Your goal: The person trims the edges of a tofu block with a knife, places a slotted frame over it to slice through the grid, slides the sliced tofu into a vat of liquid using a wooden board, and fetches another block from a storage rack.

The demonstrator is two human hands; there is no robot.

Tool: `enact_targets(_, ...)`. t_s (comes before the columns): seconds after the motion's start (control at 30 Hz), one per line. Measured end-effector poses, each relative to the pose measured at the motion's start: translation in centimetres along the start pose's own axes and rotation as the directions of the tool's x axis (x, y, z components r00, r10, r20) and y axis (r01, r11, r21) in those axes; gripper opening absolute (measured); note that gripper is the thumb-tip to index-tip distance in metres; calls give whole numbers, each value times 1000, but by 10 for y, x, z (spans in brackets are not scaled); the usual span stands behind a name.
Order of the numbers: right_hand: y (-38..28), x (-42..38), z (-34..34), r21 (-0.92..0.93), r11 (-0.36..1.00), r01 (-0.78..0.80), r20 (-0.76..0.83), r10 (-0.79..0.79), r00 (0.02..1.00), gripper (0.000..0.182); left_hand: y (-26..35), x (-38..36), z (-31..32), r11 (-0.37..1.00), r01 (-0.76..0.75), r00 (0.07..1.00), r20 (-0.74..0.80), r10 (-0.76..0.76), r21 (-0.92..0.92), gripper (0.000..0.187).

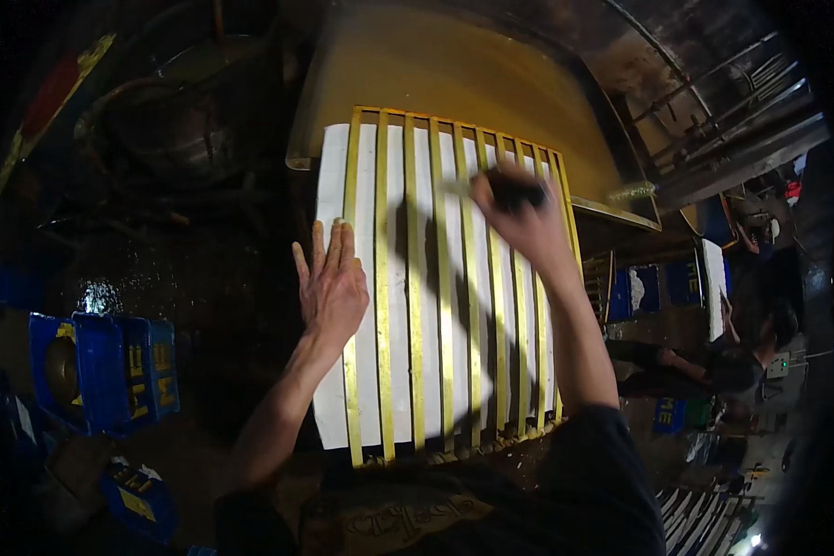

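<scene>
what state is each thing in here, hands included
left hand, open, flat on the slats and white sheet
right hand, closed round the dark object, blurred
dark object, held, too blurred to identify
yellow slats, spaced apart, lying over the sheet
white sheet, spread flat
large vat, uncovered, apparently holding brown liquid
blue crates at left, close together
</scene>
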State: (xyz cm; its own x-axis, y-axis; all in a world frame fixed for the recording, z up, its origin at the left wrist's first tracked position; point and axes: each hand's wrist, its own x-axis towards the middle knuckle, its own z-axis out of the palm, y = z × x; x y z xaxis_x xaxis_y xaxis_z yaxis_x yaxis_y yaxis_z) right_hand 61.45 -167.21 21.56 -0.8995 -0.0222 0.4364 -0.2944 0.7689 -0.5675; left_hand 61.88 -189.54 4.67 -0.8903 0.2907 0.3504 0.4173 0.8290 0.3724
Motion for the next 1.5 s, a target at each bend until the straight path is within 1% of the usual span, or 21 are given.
enact_targets(0.07,53,80,52,-92,990,107,-144,-119,982,17,0,1,-1,1000,12,1000,24,-13,8,53)
enact_targets(0.13,108,119,86,-267,942,200,-55,-223,973,14,0,1,-2,1000,21,1000,19,-21,3,53)
enact_targets(0.23,93,94,80,-229,964,135,-79,-157,985,15,-1,2,-3,999,31,999,18,-31,-22,53)
enact_targets(0.33,54,-14,42,-288,948,133,168,-87,982,14,-1,1,-2,1000,14,999,42,-13,-17,53)
enact_targets(0.37,13,-60,18,-97,983,-157,350,181,919,14,-2,0,0,1000,6,1000,25,-6,-6,53)
enact_targets(0.4,10,-118,13,-101,993,-62,427,99,899,17,-2,0,1,1000,0,1000,6,0,8,53)
enact_targets(0.47,-64,-179,-12,-102,882,-461,639,413,649,20,-2,-1,1,1000,-8,1000,7,8,26,53)
enact_targets(0.53,-78,-197,-20,-1,917,-400,718,278,638,19,-3,0,1,1000,1,1000,11,-1,7,52)
enact_targets(0.6,-86,-159,-34,85,856,-510,647,341,682,19,-2,-2,2,1000,-4,1000,6,4,1,52)
enact_targets(0.63,-75,-141,-27,208,924,-321,421,211,882,17,-3,0,3,1000,-1,1000,-9,1,-3,52)
enact_targets(0.67,-80,-99,-20,-32,993,-117,262,121,958,15,-3,0,3,1000,-2,1000,-21,2,-6,52)
enact_targets(0.73,-43,-17,13,-76,991,114,-18,-116,993,16,-1,0,-2,1000,6,1000,-16,-7,-23,53)
enact_targets(0.87,70,131,107,-262,949,174,-90,-204,975,19,-1,-1,-5,998,27,999,27,-26,-65,56)
enact_targets(1.0,82,133,114,-255,947,196,-4,-204,979,20,-2,0,-4,997,34,999,36,-32,-65,55)
enact_targets(1.07,75,84,98,-248,937,246,21,-249,968,19,-3,0,-4,997,23,999,31,-21,-72,55)
enact_targets(1.13,31,-15,71,-298,940,165,259,-87,962,13,-4,-1,-5,997,4,1000,29,-1,-81,54)
enact_targets(1.2,-55,-118,32,-79,966,-245,483,252,839,15,-5,0,-4,997,-8,1000,-9,8,-80,53)
enact_targets(1.23,-84,-158,23,-154,902,-403,602,409,686,17,-7,-2,-2,996,-14,1000,-6,14,-87,53)
enact_targets(1.37,-120,-172,1,23,903,-429,708,288,644,16,-4,-2,-1,996,-28,999,-22,26,-84,52)
enact_targets(1.43,-117,-113,3,193,961,-200,345,124,930,10,-8,1,-4,995,-22,999,-41,18,-93,53)
enact_targets(1.5,-79,-28,32,-101,986,134,124,-121,985,13,-7,0,-5,996,-17,1000,-22,15,-90,54)
